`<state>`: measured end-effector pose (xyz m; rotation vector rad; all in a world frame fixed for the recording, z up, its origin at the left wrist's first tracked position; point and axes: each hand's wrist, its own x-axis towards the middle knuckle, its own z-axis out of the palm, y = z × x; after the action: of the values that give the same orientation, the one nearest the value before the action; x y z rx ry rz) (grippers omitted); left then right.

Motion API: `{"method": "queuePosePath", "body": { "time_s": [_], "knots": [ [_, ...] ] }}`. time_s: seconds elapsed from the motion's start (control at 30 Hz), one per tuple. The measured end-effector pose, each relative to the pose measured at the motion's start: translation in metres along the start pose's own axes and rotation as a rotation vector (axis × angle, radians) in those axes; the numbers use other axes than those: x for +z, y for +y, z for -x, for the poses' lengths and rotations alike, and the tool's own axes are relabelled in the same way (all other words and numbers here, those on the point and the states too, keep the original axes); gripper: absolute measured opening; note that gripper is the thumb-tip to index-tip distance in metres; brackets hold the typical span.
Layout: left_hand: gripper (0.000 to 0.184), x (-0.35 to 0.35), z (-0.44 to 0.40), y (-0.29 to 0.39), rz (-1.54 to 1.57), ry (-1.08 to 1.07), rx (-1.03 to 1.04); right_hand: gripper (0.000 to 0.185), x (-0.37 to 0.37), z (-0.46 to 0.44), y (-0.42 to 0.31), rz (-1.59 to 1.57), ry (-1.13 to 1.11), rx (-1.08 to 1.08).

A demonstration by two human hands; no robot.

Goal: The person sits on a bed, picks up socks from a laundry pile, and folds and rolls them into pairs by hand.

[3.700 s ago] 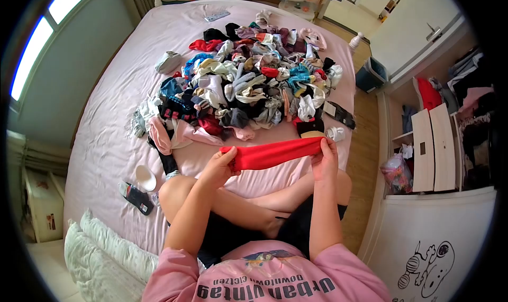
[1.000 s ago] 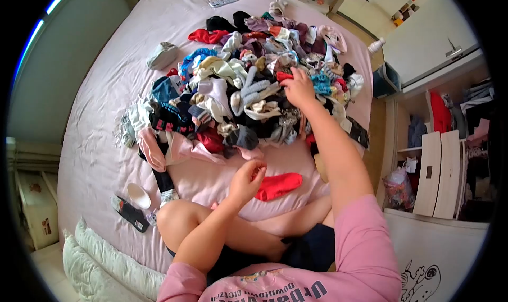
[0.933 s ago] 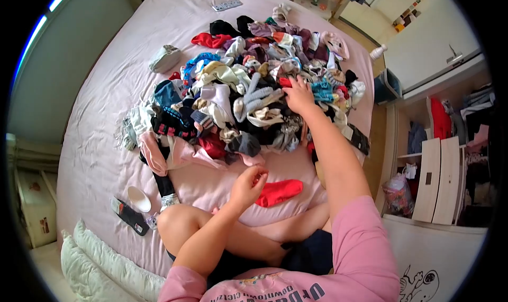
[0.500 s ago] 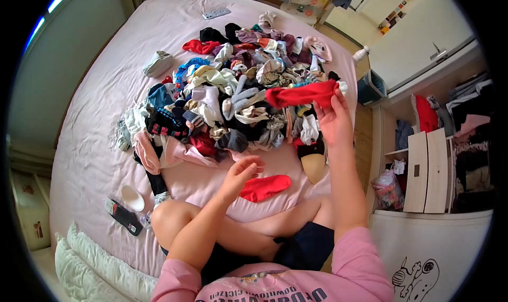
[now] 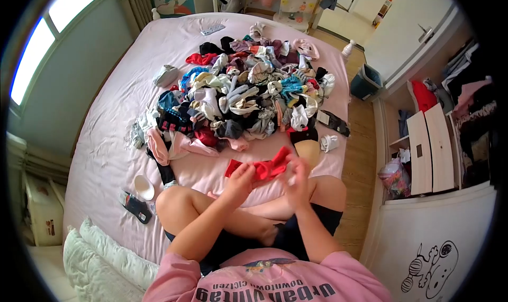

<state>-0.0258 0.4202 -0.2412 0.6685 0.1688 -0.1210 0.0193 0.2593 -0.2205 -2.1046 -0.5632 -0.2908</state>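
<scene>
Red sock fabric [image 5: 272, 167] is stretched in front of my crossed legs, above the bed sheet; I cannot tell whether it is one sock or two together. My left hand [image 5: 240, 182] is closed on it, with a red end sticking out past the knuckles. At the other end of the fabric is my right hand [image 5: 297, 180], its fingers smeared by motion, so its grip is unclear. Beyond my hands lies a large heap of mixed socks [image 5: 233, 98] in white, black, grey, pink, blue and red.
Right of the heap lie a dark packaged item [image 5: 333, 122] and a crumpled white sock [image 5: 329, 143]. By my left knee are a white oval pad [image 5: 144, 187] and a dark packaged item [image 5: 136, 208]. A bin [image 5: 366, 82] stands on the floor beside open drawers [image 5: 431, 148].
My right hand has come down and inward with the red sock, meeting my left hand, which now grips red fabric. The red sock on the sheet no longer shows there. The view has shifted.
</scene>
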Motion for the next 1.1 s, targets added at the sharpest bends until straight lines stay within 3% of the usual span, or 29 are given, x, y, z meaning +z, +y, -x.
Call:
{"method": "queuePosePath", "body": {
  "time_s": [0.07, 0.1, 0.2, 0.27, 0.33, 0.43, 0.5, 0.53, 0.57, 0.7, 0.77, 0.83, 0.87, 0.93, 0.97, 1.0, 1.07, 1.1],
  "knots": [
    [0.021, -0.002, 0.008, -0.018, -0.181, -0.028, -0.002, 0.053, 0.006, 0.015, -0.016, -0.357, -0.139, 0.06],
    [0.022, 0.001, 0.016, -0.029, -0.228, -0.017, 0.06, 0.051, 0.008, 0.022, -0.016, -0.424, -0.165, 0.19],
    [0.02, 0.016, 0.03, -0.039, -0.339, 0.073, 0.137, 0.043, 0.0, 0.023, -0.014, -0.475, -0.237, 0.295],
    [0.018, 0.012, 0.036, -0.044, -0.436, 0.097, 0.148, 0.039, -0.002, 0.022, -0.011, -0.429, -0.258, 0.172],
    [0.014, 0.009, 0.035, -0.044, -0.275, 0.108, 0.215, 0.04, -0.012, 0.02, -0.017, -0.48, -0.329, 0.154],
    [0.011, 0.028, 0.035, -0.015, -0.021, 0.157, 0.209, 0.029, -0.014, 0.017, -0.007, -0.27, -0.308, 0.25],
    [0.016, 0.036, 0.035, -0.011, -0.051, 0.019, 0.188, 0.024, -0.008, 0.012, 0.006, -0.092, -0.254, 0.301],
    [0.018, 0.042, 0.035, -0.01, -0.068, -0.052, 0.177, 0.026, -0.003, 0.01, 0.015, -0.314, -0.239, 0.381],
    [0.032, 0.058, 0.034, -0.008, -0.193, -0.02, 0.192, 0.027, 0.0, 0.005, 0.019, -0.537, -0.223, 0.456],
    [0.063, 0.024, 0.008, 0.002, -0.994, 0.052, 0.373, 0.041, -0.013, 0.006, -0.004, -1.288, -0.272, 0.657],
    [0.064, 0.011, -0.006, 0.0, -0.866, 0.156, 0.404, 0.041, -0.011, 0.003, -0.036, -1.485, -0.311, 0.691],
    [0.065, 0.017, -0.006, -0.001, -0.731, 0.208, 0.39, 0.036, 0.007, 0.009, -0.022, -1.032, -0.267, 0.464],
    [0.064, 0.024, 0.0, -0.002, -0.849, 0.215, 0.407, 0.035, 0.011, 0.01, -0.019, -0.804, -0.24, 0.355],
    [0.063, 0.034, 0.011, -0.01, -1.085, 0.229, 0.436, 0.034, 0.01, 0.002, -0.01, -0.276, -0.216, 0.346],
    [0.059, 0.037, 0.016, -0.023, -0.807, 0.156, 0.38, 0.034, 0.012, -0.002, -0.002, -0.096, -0.261, 0.371],
    [0.056, 0.036, 0.019, -0.032, -0.908, 0.126, 0.419, 0.034, 0.016, -0.003, 0.008, 0.084, -0.305, 0.394],
    [0.052, 0.031, 0.026, -0.046, -1.104, 0.075, 0.484, 0.044, 0.025, 0.006, 0.02, -0.006, -0.191, 0.323],
    [0.048, 0.031, 0.027, -0.036, -1.115, 0.165, 0.442, 0.045, 0.02, 0.007, 0.005, -0.071, -0.161, 0.289]
  ]
}}
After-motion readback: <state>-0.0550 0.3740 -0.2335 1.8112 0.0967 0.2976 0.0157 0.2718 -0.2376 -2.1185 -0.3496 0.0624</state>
